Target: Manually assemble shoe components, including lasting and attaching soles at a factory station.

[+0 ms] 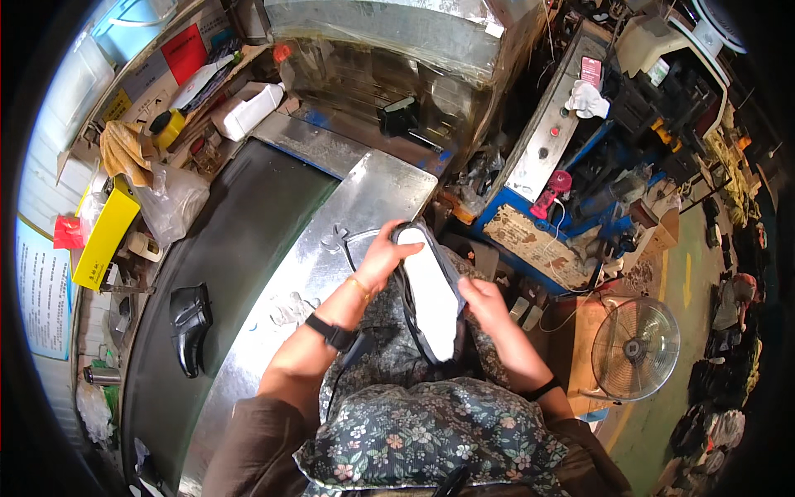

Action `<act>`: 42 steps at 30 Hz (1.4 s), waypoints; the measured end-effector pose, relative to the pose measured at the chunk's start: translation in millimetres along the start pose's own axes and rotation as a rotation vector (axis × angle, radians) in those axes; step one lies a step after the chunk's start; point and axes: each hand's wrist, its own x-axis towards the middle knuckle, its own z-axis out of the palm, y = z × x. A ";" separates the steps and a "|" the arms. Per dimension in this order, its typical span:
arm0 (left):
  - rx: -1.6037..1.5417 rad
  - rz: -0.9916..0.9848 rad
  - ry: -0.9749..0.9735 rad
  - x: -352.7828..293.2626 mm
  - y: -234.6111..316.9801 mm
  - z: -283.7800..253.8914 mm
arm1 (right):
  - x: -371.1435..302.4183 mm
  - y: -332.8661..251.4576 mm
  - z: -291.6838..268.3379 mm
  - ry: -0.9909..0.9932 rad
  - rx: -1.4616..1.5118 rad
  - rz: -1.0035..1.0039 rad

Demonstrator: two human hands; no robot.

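Over my lap, above the floral apron (431, 431), I hold a dark shoe upper (431, 294) with its long white underside facing up. My left hand (386, 258) grips one end, with the thumb lying over the white face and the fingers around the dark edge. My right hand (487, 305) is closed on the dark edge on the other side, partway along. Left of my hands, a wrench (338, 238) and a crumpled whitish glove (291, 310) lie on the metal tabletop (252, 364).
A black shoe (190, 330) lies on the dark conveyor belt (248, 199) at left. Shelving beyond holds a yellow box (106, 232) and a plastic bag (174, 199). On the right are a blue-framed machine (530, 224), a pink handheld fan (553, 190) and a caged fan (636, 348).
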 end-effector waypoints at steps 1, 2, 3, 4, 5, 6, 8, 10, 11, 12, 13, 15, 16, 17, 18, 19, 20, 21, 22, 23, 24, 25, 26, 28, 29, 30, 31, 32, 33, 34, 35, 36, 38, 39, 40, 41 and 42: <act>-0.071 -0.035 0.007 -13.6 -4.7 -1.9 | -2.4 -14.9 -2.0 -0.049 0.178 0.190; -0.037 0.014 0.005 -21.9 -25.2 -2.3 | 7.3 -5.3 -1.9 -0.026 0.197 0.272; -0.004 0.063 0.002 -26.2 -43.7 -0.2 | 19.8 12.9 -1.2 -0.004 0.216 0.354; 0.008 0.031 0.001 -31.3 -48.2 13.2 | 28.3 33.6 15.0 0.065 -0.117 0.396; 0.095 0.008 0.056 -32.9 -47.1 16.5 | 27.9 27.7 32.3 0.032 -0.237 0.352; 0.006 -0.002 0.014 -32.0 -49.0 11.9 | 21.9 19.4 41.2 0.051 -0.252 0.363; -0.083 -0.025 -0.008 -37.2 -45.0 3.9 | 17.7 0.4 48.6 0.049 -0.281 0.379; -0.073 -0.039 -0.003 -36.3 -47.7 -0.3 | 21.3 -6.9 49.7 -0.037 -0.977 0.036; -0.059 -0.047 -0.005 -35.2 -45.7 -1.3 | 23.0 -15.8 54.2 -0.037 -0.975 0.045; -0.019 -0.066 0.013 -32.8 -42.5 -2.6 | 25.7 -26.4 61.6 -0.023 -1.185 -0.041; -0.042 -0.050 0.008 -30.1 -38.3 -2.8 | 26.2 -34.3 67.9 -0.009 -1.394 -0.130; -0.098 -0.105 -0.031 -26.9 -34.7 -7.8 | 24.1 -33.0 67.6 0.025 -1.420 -0.155; -0.061 -0.123 -0.061 -26.7 -31.5 -8.8 | 25.8 -24.4 57.2 -0.042 -1.375 -0.267; -0.053 -0.121 -0.068 -27.2 -32.8 -8.2 | 29.9 -14.2 44.6 -0.109 -1.327 -0.382; -0.001 -0.113 -0.065 -25.5 -36.5 -8.7 | 35.2 -1.6 27.8 -0.263 -0.981 -0.215; 0.048 -0.103 -0.041 -25.1 -37.9 -17.1 | 12.3 3.0 26.9 -0.263 -0.589 0.013; 0.062 -0.125 -0.070 -23.0 -33.3 -11.8 | -1.6 20.4 27.6 -0.252 -0.419 -0.009; 0.059 -0.125 -0.067 -17.4 -39.0 -10.7 | -10.9 31.2 26.4 -0.255 -0.255 -0.029; -0.201 -0.100 -0.152 -12.8 -46.6 -19.3 | -15.8 33.7 31.8 -0.170 -0.271 -0.142; -0.462 -0.076 -0.235 -13.8 -47.5 -25.4 | -15.6 18.8 33.1 -0.222 -0.082 0.022; -0.776 -0.122 -0.239 -16.1 -48.7 -33.1 | -17.1 21.2 36.7 -0.193 0.021 0.058; -0.726 0.043 0.135 -12.7 -73.2 -32.1 | -10.4 20.6 41.2 -0.178 0.114 0.078; -0.352 -0.022 0.280 -14.6 -85.6 -16.4 | -1.3 26.7 51.9 -0.091 0.132 0.000; 0.542 -0.038 0.500 -15.3 -115.1 -36.9 | 1.2 13.9 81.3 -0.032 -0.159 -0.012; 1.047 0.062 0.448 -23.4 -76.5 -18.4 | 4.2 11.4 78.2 0.027 -0.271 -0.048; 1.277 0.061 0.418 -29.7 -45.4 -5.7 | 3.9 10.7 84.5 0.019 -0.269 -0.036; 1.507 0.056 0.400 -32.0 -24.7 -2.0 | 3.4 8.8 95.9 0.074 -0.421 -0.002; 1.563 0.135 0.426 -33.4 -18.4 -2.5 | -2.0 8.3 106.4 0.128 -0.575 0.034; 1.673 0.166 0.367 -33.4 -11.0 -3.1 | -4.7 4.5 113.9 0.107 -0.580 0.039; 1.602 0.115 0.333 -32.7 -3.1 -6.6 | -8.1 0.8 119.9 0.119 -0.466 0.030; 1.530 0.077 0.310 -30.8 4.3 -10.6 | -7.4 -3.3 122.6 0.131 -0.355 0.010; 1.335 0.107 0.146 -36.4 -17.0 -39.0 | -14.9 -0.1 118.0 0.047 -0.288 -0.030; 1.017 0.110 0.125 -66.4 -45.1 -35.2 | -3.9 41.7 104.7 0.101 -0.279 -0.297; 0.947 0.208 0.193 -78.2 -62.5 -31.1 | -5.7 48.2 103.9 0.126 -0.321 -0.378; 1.008 0.157 0.310 -87.8 -61.3 -20.4 | -14.1 44.7 108.3 0.141 -0.363 -0.343; 1.009 0.151 0.302 -87.5 -68.3 -17.5 | -19.3 38.8 108.3 0.147 -0.361 -0.335; 0.842 0.278 0.390 -83.3 -79.9 -18.3 | -21.7 31.7 106.5 0.146 -0.373 -0.241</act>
